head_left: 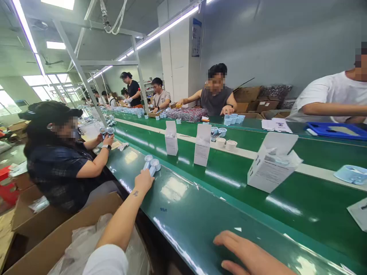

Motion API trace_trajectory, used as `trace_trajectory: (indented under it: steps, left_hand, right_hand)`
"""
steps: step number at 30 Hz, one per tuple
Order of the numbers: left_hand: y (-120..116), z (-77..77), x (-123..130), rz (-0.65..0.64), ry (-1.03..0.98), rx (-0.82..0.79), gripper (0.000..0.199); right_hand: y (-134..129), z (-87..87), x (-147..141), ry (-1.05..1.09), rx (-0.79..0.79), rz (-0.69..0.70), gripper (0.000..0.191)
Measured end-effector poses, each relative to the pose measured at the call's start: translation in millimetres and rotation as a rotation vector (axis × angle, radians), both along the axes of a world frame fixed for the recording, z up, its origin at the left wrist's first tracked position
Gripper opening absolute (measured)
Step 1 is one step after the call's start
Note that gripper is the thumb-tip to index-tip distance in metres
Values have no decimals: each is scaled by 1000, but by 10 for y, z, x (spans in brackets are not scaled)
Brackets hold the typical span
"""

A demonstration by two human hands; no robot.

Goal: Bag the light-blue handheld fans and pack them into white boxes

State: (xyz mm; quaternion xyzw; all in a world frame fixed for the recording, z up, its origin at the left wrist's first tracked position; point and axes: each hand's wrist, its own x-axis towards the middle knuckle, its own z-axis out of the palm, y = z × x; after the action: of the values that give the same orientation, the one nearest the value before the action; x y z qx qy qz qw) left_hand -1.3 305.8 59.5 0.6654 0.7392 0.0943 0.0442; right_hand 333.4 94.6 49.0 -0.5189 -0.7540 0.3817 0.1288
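My left hand (144, 181) is closed around the handles of two light-blue round-headed handheld devices (155, 165), which look like small fans. Their heads point away from me, over the green tabletop (183, 214). At the lower right, my right hand (246, 250) is over the near tabletop with its fingers apart and nothing in them. Whether its fingertips touch the surface I cannot tell. Beyond my hands, open white boxes stand on the green belt: a small box (171, 145), another box (202, 151) and a larger, tilted box (265, 172) with clear wrapping inside.
A co-worker (63, 160) at left holds similar devices. Across the belt sit other people (217, 95), near pale-blue parts (233, 120) and a blue tray (338, 130). White round parts (231, 144) lie mid-line. A cardboard box (63, 238) with plastic bags is below my left arm.
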Motion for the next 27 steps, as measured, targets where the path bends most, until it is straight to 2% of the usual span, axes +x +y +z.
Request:
trace_trajectory:
  steps: [2, 4, 6, 8, 9, 11, 12, 13, 14, 15, 16, 17, 19, 20, 22, 24, 26, 27]
  left_hand:
    - [-120, -16, 90, 26, -65, 13, 32]
    - [-303, -15, 155, 48, -147, 14, 31]
    - [-639, -73, 229, 59, -234, 12, 32]
    - [-1134, -202, 345, 57, -312, 19, 31]
    - [-1412, -285, 406, 41, -356, 39, 30]
    - [-1934, -459, 441, -63, -507, 165, 27]
    - [-2144, -543, 371, -114, -561, 182, 28]
    - [-2305, -622, 222, -165, -641, 136, 28]
    - [-2412, -696, -8, -158, -723, 48, 24]
    - [-2471, -766, -305, -55, -787, -38, 18]
    - [-2490, -837, -645, 181, -811, -102, 23]
    - [-2482, -914, -994, 336, -784, -88, 29]
    - [-2445, -1100, -1586, 504, -746, -101, 24]
    - [-2435, -1211, -1782, 561, -736, -122, 20]
    - [-2457, -1445, -1945, 621, -750, -172, 20]
    - [-2513, -1632, -1896, 638, -802, -184, 21]
    - [-2552, -1700, -1803, 628, -887, -130, 23]
    - [-2553, -1679, -1778, 615, -943, -87, 25]
  right_hand:
    - [-15, 38, -294, 109, 1, 25, 30]
    - [48, 11, -606, 313, -57, -81, 33]
    - [169, -53, -946, 599, -177, -360, 45]
    - [291, -122, -1314, 856, -326, -626, 56]
    - [331, -153, -1496, 935, -392, -699, 59]
    - [335, -206, -1810, 997, -484, -728, 58]
    - [297, -229, -1926, 994, -514, -716, 55]
    - [236, -250, -2007, 977, -534, -707, 53]
    - [159, -271, -2053, 951, -554, -700, 52]
    - [71, -291, -2067, 923, -587, -686, 52]
    - [-19, -311, -2057, 890, -627, -662, 52]
    - [-107, -332, -2033, 860, -672, -626, 53]
    - [-259, -375, -1977, 815, -757, -513, 54]
    - [-319, -398, -1959, 807, -776, -452, 54]
    - [-401, -446, -1956, 814, -764, -356, 57]
    - [-437, -496, -1976, 829, -741, -311, 62]
    - [-435, -547, -1983, 872, -795, -280, 62]
    - [-424, -575, -1978, 903, -854, -261, 60]
